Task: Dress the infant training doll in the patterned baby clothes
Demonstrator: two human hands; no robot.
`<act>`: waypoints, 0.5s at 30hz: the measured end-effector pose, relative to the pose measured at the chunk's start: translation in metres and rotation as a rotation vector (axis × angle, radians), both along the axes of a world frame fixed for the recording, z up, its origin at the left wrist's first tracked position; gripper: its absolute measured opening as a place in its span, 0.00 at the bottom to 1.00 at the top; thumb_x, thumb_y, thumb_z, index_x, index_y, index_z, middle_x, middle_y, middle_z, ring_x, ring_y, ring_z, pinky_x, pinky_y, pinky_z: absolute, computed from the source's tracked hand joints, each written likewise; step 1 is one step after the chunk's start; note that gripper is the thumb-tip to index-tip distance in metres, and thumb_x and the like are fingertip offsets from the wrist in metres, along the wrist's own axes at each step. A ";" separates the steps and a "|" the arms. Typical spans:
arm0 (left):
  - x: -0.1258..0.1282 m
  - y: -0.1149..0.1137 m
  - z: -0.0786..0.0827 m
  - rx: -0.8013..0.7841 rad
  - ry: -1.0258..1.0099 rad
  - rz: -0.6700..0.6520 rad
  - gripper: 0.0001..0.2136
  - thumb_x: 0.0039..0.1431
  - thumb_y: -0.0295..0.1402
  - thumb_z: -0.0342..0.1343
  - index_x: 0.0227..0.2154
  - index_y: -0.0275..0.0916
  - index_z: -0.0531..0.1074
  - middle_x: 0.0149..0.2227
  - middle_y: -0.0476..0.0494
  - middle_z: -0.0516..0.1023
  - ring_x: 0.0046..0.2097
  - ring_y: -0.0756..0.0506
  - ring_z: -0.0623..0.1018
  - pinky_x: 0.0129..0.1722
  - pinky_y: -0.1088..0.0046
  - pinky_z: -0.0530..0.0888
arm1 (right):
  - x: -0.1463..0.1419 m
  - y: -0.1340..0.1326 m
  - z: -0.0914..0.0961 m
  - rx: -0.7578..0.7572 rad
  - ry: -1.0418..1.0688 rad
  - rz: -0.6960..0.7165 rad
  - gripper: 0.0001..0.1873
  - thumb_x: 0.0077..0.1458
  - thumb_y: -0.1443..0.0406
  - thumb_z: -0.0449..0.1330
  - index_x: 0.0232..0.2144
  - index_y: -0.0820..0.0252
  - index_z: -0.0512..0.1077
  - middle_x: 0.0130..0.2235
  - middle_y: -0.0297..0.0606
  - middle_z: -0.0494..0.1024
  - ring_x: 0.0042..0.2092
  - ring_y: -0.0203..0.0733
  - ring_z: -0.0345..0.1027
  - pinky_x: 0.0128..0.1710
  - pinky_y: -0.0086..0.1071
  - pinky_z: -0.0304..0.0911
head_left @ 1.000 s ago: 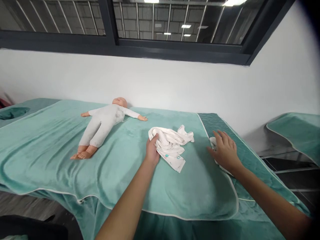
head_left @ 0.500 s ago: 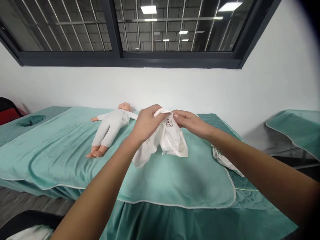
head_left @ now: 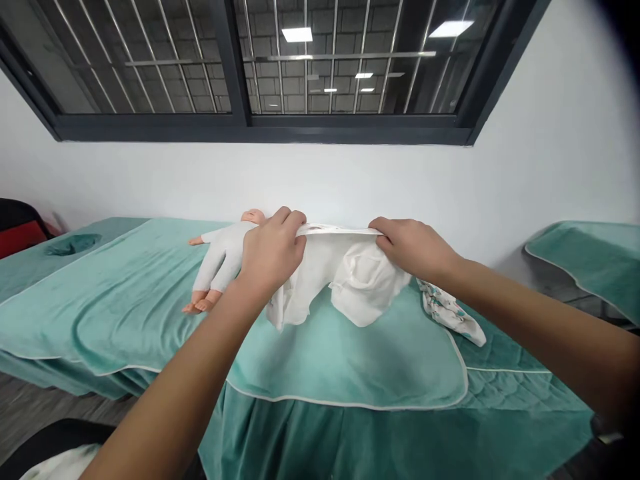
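Both my hands hold a white baby garment [head_left: 345,273] up above the bed, stretched between them by its top edge. My left hand [head_left: 273,250] is closed on the garment's left end and my right hand [head_left: 410,247] is closed on its right end. The cloth hangs down in loose folds to the teal towel [head_left: 350,360]. A baby doll [head_left: 223,257] in a white suit lies on its back to the left, partly hidden behind my left hand.
A second white printed cloth [head_left: 450,310] lies on the bed to the right, under my right forearm. Behind the bed are a white wall and a dark-framed window [head_left: 250,127]. Another teal-covered bed [head_left: 590,260] stands at the far right. A red and black object [head_left: 17,233] sits far left.
My left hand took up the white garment from the towel, and my right hand left the other cloth and joined it. Now the hands have pulled apart, spreading the garment's top edge.
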State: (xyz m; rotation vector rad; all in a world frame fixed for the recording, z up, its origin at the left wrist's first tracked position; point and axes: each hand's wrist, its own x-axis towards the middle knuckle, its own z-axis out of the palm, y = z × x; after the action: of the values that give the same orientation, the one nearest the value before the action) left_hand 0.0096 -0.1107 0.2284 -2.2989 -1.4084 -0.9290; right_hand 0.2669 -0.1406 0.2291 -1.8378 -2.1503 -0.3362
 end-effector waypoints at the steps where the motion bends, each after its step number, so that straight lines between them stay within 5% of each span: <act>1: -0.002 0.002 -0.003 -0.012 -0.054 -0.010 0.13 0.57 0.27 0.47 0.43 0.44 0.71 0.43 0.45 0.77 0.41 0.42 0.76 0.34 0.68 0.67 | 0.005 -0.004 0.000 -0.008 -0.031 -0.040 0.17 0.60 0.65 0.47 0.47 0.53 0.70 0.39 0.39 0.79 0.36 0.45 0.68 0.30 0.32 0.52; 6: -0.012 0.013 -0.021 -0.122 -0.376 -0.108 0.13 0.59 0.30 0.45 0.43 0.44 0.71 0.41 0.47 0.79 0.41 0.43 0.76 0.41 0.67 0.70 | 0.028 -0.021 -0.005 -0.010 -0.132 -0.142 0.16 0.60 0.64 0.48 0.46 0.52 0.72 0.40 0.39 0.78 0.36 0.45 0.69 0.29 0.33 0.51; 10: -0.018 0.014 -0.025 -0.258 -0.565 -0.161 0.11 0.61 0.36 0.47 0.40 0.42 0.72 0.40 0.48 0.79 0.43 0.43 0.76 0.42 0.70 0.70 | 0.048 -0.029 -0.012 0.064 0.013 -0.064 0.18 0.60 0.66 0.46 0.43 0.51 0.73 0.45 0.37 0.77 0.43 0.46 0.70 0.32 0.34 0.56; 15: -0.030 0.018 -0.023 -0.540 -0.424 -0.160 0.18 0.60 0.46 0.47 0.37 0.40 0.75 0.38 0.44 0.81 0.40 0.41 0.77 0.39 0.69 0.70 | 0.070 -0.028 -0.025 -0.018 0.376 -0.120 0.17 0.56 0.65 0.49 0.41 0.51 0.75 0.38 0.36 0.80 0.38 0.45 0.72 0.33 0.34 0.61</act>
State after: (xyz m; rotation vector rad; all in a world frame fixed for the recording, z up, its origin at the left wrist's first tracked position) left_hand -0.0207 -0.0923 0.2053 -2.7473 -1.8527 -1.2699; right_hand 0.3368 -0.1687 0.2037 -1.8688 -1.8004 0.0067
